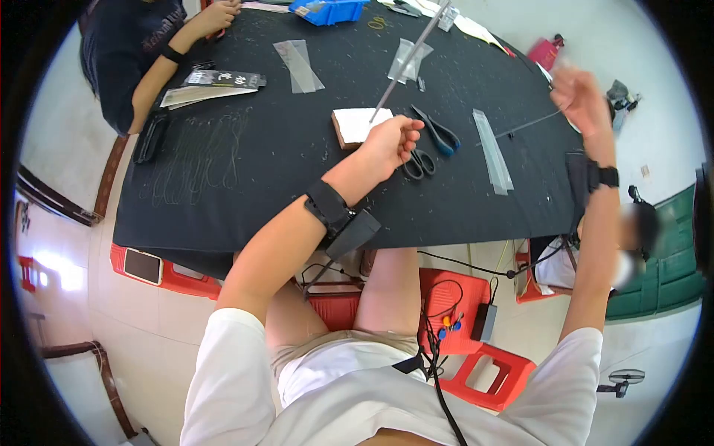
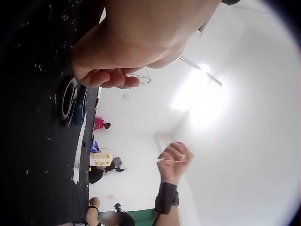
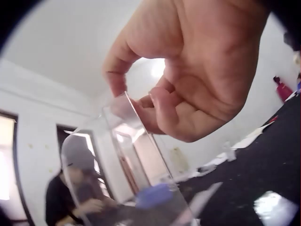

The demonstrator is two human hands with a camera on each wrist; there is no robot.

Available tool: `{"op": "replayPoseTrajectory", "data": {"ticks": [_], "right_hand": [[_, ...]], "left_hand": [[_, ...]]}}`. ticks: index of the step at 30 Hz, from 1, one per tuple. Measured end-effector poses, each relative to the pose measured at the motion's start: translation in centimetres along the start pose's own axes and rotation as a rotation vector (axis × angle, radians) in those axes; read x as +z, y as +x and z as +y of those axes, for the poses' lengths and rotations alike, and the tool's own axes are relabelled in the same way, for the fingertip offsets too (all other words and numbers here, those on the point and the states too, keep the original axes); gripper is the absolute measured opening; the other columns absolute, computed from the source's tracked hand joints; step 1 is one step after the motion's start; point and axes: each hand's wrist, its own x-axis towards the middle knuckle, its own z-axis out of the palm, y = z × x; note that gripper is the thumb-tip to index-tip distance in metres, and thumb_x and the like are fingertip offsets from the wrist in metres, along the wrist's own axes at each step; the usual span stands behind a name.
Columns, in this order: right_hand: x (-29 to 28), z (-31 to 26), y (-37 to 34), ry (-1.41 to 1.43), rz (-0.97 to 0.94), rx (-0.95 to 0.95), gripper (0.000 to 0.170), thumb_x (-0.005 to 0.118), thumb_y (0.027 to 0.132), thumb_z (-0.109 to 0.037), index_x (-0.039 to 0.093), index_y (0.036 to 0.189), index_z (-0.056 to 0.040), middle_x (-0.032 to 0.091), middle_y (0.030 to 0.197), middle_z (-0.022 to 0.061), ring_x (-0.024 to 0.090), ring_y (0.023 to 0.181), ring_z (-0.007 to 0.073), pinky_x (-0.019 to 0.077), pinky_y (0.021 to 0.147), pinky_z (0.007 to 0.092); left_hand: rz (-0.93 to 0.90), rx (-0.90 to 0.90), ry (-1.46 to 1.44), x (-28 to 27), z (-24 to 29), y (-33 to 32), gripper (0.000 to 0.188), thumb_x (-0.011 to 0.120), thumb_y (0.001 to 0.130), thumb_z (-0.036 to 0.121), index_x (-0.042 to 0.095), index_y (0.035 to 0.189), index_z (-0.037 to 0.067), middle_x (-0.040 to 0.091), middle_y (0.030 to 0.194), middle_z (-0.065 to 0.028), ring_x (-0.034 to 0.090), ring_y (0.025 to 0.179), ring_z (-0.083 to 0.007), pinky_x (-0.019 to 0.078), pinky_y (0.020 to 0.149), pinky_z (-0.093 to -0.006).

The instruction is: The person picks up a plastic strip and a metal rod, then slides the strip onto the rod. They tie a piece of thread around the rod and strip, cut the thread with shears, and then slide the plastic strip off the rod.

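Note:
My left hand (image 1: 388,146) is low over the table, its fingers curled, beside a white-topped block (image 1: 351,123) with brown sides. A thin grey rod (image 1: 409,63) rises from the block's top. In the left wrist view a fine looped line (image 2: 146,76) shows near the fingertips; I cannot tell whether these fingers hold it. Black-handled scissors (image 1: 419,165) and blue-handled pliers (image 1: 445,140) lie just right of this hand. My right hand (image 1: 584,102) is raised at the table's right edge. Its thumb and fingers pinch a clear plastic sheet (image 3: 136,146), seen close in the right wrist view.
Clear plastic strips (image 1: 493,152) lie on the black table right of the pliers, and other clear pieces (image 1: 299,67) lie farther back. Fine thin lines (image 1: 197,160) spread at left. A blue bin (image 1: 327,10) stands at the back. A person (image 1: 134,59) works at far left.

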Motion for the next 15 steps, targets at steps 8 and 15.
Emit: {"op": "replayPoseTrajectory", "data": {"ticks": [8,15], "right_hand": [[-8.0,10.9,0.5,-0.396,0.249,0.475,0.009,0.058,0.076,-0.016,0.053,0.077,-0.0085,0.050,0.066,-0.0025,0.040,0.049,0.0019,0.0274,0.039,0.0158],[-12.0,17.0,3.4,-0.778,0.294,0.499,0.008,0.057,0.076,-0.017,0.059,0.076,-0.0088,0.053,0.069,-0.0033,0.043,0.055,0.0032,0.0289,0.044,0.0175]], "left_hand": [[0.047,-0.036,0.130,0.5,-0.3,-0.7,0.018,0.041,0.089,0.020,0.051,0.093,0.005,0.043,0.064,0.0040,0.037,0.058,-0.0068,0.0306,0.054,-0.0207],[0.073,-0.103,0.178,1.1,-0.2,-0.9,0.017,0.040,0.090,0.020,0.051,0.091,0.006,0.042,0.062,0.0053,0.036,0.057,-0.0062,0.0301,0.054,-0.0207]]}}
